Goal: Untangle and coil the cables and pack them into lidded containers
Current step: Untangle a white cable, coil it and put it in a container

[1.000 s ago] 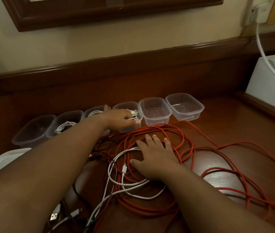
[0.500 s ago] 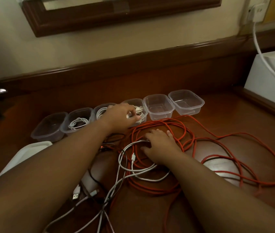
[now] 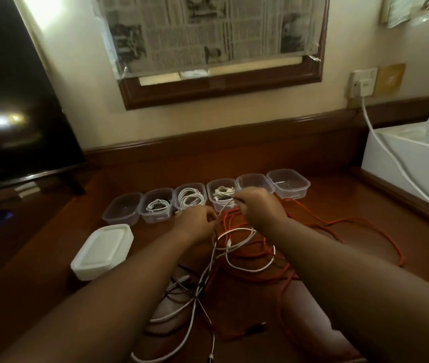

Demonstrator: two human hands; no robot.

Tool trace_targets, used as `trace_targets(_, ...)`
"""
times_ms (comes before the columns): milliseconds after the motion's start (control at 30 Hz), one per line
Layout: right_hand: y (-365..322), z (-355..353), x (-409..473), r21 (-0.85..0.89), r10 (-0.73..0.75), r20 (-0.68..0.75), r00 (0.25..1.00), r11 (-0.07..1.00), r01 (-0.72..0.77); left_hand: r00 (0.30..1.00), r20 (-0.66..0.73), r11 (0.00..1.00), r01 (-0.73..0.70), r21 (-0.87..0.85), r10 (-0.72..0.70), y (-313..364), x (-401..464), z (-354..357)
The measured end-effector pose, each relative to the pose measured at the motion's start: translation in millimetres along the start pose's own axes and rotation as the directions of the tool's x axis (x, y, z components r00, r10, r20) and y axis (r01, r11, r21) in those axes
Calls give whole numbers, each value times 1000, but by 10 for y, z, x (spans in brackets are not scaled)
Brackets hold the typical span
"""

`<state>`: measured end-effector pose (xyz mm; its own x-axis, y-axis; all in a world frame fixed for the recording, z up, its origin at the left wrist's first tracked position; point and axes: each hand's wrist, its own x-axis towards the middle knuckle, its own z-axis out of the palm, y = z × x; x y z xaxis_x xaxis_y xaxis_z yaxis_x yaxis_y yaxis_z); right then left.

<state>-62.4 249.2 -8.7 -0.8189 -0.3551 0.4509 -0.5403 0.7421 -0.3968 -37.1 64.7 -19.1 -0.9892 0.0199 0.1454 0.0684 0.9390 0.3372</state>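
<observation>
Both hands, left hand [image 3: 199, 221] & right hand [image 3: 256, 205], pinch a white cable [image 3: 245, 248] above the near tangle w/ the orange cable [image 3: 321, 226]; 3 of 6 containers [image 3: 290, 188] in the far row filled, stacked lids [image 3: 102, 251] unused.

We see two bare forearms entering from the bottom edge. The left hand [image 3: 196, 223] and right hand [image 3: 258, 206] carry no gloves, rings, watches or bands. No sleeve reaches the visible part of either forearm.
</observation>
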Motion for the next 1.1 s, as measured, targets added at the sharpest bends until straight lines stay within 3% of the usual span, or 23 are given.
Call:
trace_targets(133, -258, -326, 57, 219, 121, -109, 987, 971, -95, 986, -152, 978, 36, -205, -69, 95, 13, -191)
trace_targets(233, -430, -552, 147, 410, 285, -122, 951, 887, -213, 994, -96, 965, 20, -263, -46, 155, -13, -280)
trace_targets(300, -536, -688, 194, 507, 339, -123, 933, 830, -234, 998, -62, 978, -7, -209, -6, 175, -53, -288)
trace_targets(433, -635, -950, 268, 553, 393, -153, 907, 795, -251, 988, -136, 992, -93, -91, 80, 168, -165, -377)
trace_targets(600, -687, -1160, 268, 694, 496, -114, 861, 660, -288, 994, -1, 987, -112, 115, 113, -2, -328, -483)
trace_targets(733, -729, -1264, 262, 782, 507, -72, 859, 563, -267, 995, -70, 957, -46, 285, 69, 24, -387, -624)
trace_targets(867, -874, -1328, 175, 957, 512, 98, 853, 186, -222, 999, -24, 915, -20, 404, 32, 0, -401, -719)
trace_targets(933, -938, -1334, 150, 974, 463, 116, 879, 122, -192, 991, -34, 882, -102, 460, 133, 11, -411, -739)
trace_targets(1000, -989, -1334, 114, 981, 396, 131, 909, 82, -177, 947, -24, 874, -287, 392, 321, 60, -424, -736)
trace_targets(1100, -1047, -1338, 43, 978, 302, 126, 945, 122, -169, 916, 10, 904, -397, 158, 400, 167, -466, -681)
